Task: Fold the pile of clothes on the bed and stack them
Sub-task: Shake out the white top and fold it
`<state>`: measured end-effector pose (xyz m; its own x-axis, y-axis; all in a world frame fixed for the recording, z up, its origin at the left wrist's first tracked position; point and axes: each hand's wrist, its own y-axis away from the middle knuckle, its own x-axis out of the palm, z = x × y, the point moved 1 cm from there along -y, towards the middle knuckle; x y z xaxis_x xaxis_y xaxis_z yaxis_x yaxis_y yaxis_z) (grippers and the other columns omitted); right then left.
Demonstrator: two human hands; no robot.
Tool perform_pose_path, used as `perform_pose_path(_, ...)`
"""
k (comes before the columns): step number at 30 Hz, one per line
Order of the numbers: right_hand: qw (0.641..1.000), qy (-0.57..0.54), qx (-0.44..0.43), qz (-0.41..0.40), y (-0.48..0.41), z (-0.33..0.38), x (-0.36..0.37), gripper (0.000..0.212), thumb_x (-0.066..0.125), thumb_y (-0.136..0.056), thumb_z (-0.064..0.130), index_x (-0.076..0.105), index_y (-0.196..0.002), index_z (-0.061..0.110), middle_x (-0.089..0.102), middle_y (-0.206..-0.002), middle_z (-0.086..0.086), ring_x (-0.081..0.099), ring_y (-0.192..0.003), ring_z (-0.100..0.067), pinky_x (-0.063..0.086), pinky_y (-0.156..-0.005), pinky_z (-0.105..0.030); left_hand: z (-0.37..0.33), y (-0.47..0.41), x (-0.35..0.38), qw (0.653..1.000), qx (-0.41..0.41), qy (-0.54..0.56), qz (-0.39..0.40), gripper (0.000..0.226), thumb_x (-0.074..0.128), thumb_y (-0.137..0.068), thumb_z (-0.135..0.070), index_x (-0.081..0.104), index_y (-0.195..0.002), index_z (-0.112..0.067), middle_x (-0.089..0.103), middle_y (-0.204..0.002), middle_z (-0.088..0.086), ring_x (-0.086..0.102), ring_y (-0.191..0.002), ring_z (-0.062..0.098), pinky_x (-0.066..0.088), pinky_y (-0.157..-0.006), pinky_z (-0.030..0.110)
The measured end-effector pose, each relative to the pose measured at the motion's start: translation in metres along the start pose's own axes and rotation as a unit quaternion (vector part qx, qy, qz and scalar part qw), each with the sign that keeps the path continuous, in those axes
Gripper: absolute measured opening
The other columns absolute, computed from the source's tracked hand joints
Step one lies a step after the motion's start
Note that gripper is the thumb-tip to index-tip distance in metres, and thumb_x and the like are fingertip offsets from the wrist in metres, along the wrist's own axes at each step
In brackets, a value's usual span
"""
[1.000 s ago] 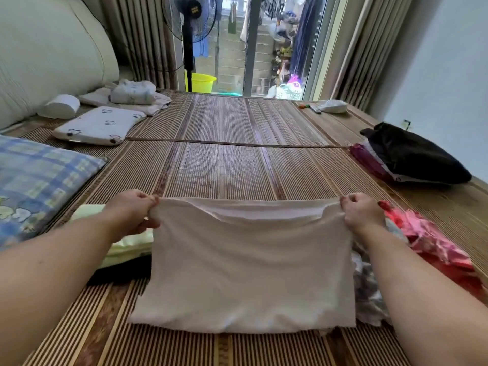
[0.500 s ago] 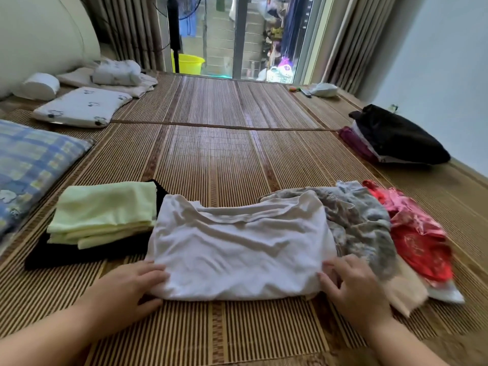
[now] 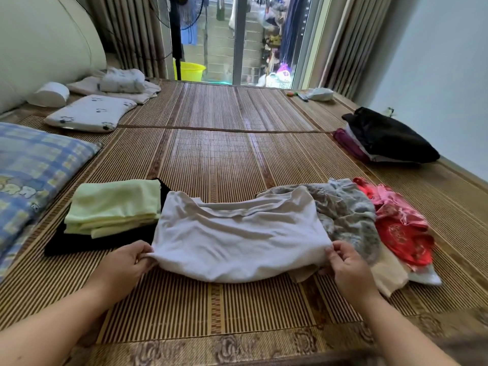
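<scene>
No writing, label, brand or number can be read anywhere on the bed or around it. The black standing electric fan (image 3: 176, 35), far beyond the grip, carries a small yellow mark on its hub, too blurred to make out as letters. The crumpled red satin garment (image 3: 398, 233), just to the right of the grip of the right hand (image 3: 348, 268), bears round gold motifs too small to tell whether they hold characters.

Your left hand (image 3: 126, 262) and right hand (image 3: 348, 268) are bare. Your left forearm (image 3: 52, 323) and right forearm (image 3: 398, 328) are bare too, down to the picture's lower edge.
</scene>
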<state>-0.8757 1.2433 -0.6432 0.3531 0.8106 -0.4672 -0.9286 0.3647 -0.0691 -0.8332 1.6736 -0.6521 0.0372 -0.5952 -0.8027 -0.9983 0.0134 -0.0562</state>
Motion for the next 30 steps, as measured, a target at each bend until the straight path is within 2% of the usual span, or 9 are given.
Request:
perform_pose_path(3,0.997,-0.073,-0.01,-0.028,-0.003,0.0,0.0,0.019,0.053,-0.097,0.015,0.064,-0.083,0.023,0.07,-0.078,-0.006,0.068,-0.079,-0.025,0.056,-0.077,-0.044,0.001,-0.001,-0.003,1.0,-0.007,0.0,-0.014,0.018,0.07,-0.084,-0.03,0.061,-0.071,-0.037,0.064,-0.063,-0.013,0.059,-0.063,0.003,0.038,-0.054,0.025)
perform_pose_path(7,0.994,-0.11,-0.009,-0.023,-0.008,0.011,0.001,0.024,0.055,-0.096,0.015,0.061,-0.087,0.036,0.07,-0.076,-0.012,0.068,-0.071,-0.037,0.056,-0.072,-0.058,0.0,-0.005,-0.01,1.0,-0.005,0.009,-0.026,0.024,0.076,-0.075,-0.02,0.064,-0.065,-0.037,0.064,-0.064,-0.023,0.059,-0.059,0.004,0.039,-0.053,0.026)
perform_pose_path(10,0.996,-0.077,-0.028,0.028,-0.012,0.015,0.0,0.042,0.055,-0.095,0.005,0.068,-0.087,0.044,0.07,-0.076,-0.008,0.067,-0.074,-0.039,0.057,-0.072,-0.052,0.005,-0.007,-0.011,0.997,0.003,-0.015,0.07,0.027,0.078,-0.072,-0.021,0.065,-0.064,-0.044,0.065,-0.062,-0.019,0.06,-0.06,-0.001,0.041,-0.055,0.018)
perform_pose_path(14,0.986,0.092,-0.04,0.131,-0.01,0.01,-0.008,0.027,0.071,-0.083,0.01,0.077,-0.093,0.034,0.071,-0.083,0.026,0.066,-0.087,0.005,0.046,-0.073,-0.005,0.015,-0.005,-0.012,0.991,0.036,-0.08,0.096,0.03,0.07,-0.078,-0.015,0.071,-0.078,-0.044,0.061,-0.073,-0.027,0.057,-0.073,-0.009,0.038,-0.066,0.007)
perform_pose_path(19,0.956,0.259,-0.094,0.097,-0.01,0.016,-0.011,0.033,0.072,-0.08,0.005,0.072,-0.111,0.012,0.062,-0.094,0.002,0.06,-0.094,-0.016,0.036,-0.079,-0.015,0.006,-0.011,-0.014,0.991,0.053,-0.125,0.02,0.021,0.07,-0.08,-0.013,0.077,-0.097,-0.023,0.069,-0.087,-0.008,0.063,-0.083,0.011,0.045,-0.073,0.022)
perform_pose_path(22,0.966,0.229,-0.122,0.016,-0.021,0.04,-0.023,0.019,0.069,-0.082,0.004,0.076,-0.098,0.012,0.066,-0.094,-0.005,0.061,-0.093,-0.021,0.038,-0.077,-0.021,-0.009,-0.023,-0.041,0.99,0.065,-0.088,-0.089,0.012,0.075,-0.077,-0.014,0.078,-0.087,-0.021,0.071,-0.079,-0.001,0.057,-0.067,0.011,0.039,-0.056,0.022)
perform_pose_path(25,0.985,0.107,-0.136,-0.026,-0.04,0.082,-0.043,0.018,0.062,-0.087,0.007,0.07,-0.078,0.02,0.063,-0.099,0.001,0.055,-0.09,-0.004,0.037,-0.072,-0.01,-0.028,-0.038,-0.087,0.981,0.081,0.0,-0.177,0.008,0.067,-0.074,-0.029,0.071,-0.08,-0.026,0.064,-0.084,-0.002,0.054,-0.078,0.013,0.04,-0.065,0.027)
perform_pose_path(27,0.989,-0.004,-0.136,-0.055,-0.049,0.117,-0.057,0.019,0.06,-0.089,0.014,0.068,-0.074,0.023,0.064,-0.093,0.011,0.056,-0.088,-0.004,0.042,-0.075,-0.018,-0.04,-0.047,-0.12,0.978,0.067,0.105,-0.17,0.012,0.06,-0.07,-0.037,0.066,-0.076,-0.029,0.063,-0.094,-0.001,0.056,-0.087,0.015,0.041,-0.076,0.033)
perform_pose_path(30,0.978,-0.101,-0.16,-0.086,-0.054,0.165,-0.075,0.017,0.062,-0.088,0.022,0.07,-0.076,0.031,0.063,-0.066,0.012,0.058,-0.061,-0.003,0.048,-0.054,-0.022,-0.062,-0.05,-0.16,0.95,0.044,0.267,-0.153,0.019,0.06,-0.07,-0.043,0.069,-0.075,-0.027,0.06,-0.078,0.013,0.052,-0.073,0.024,0.04,-0.071,0.04)
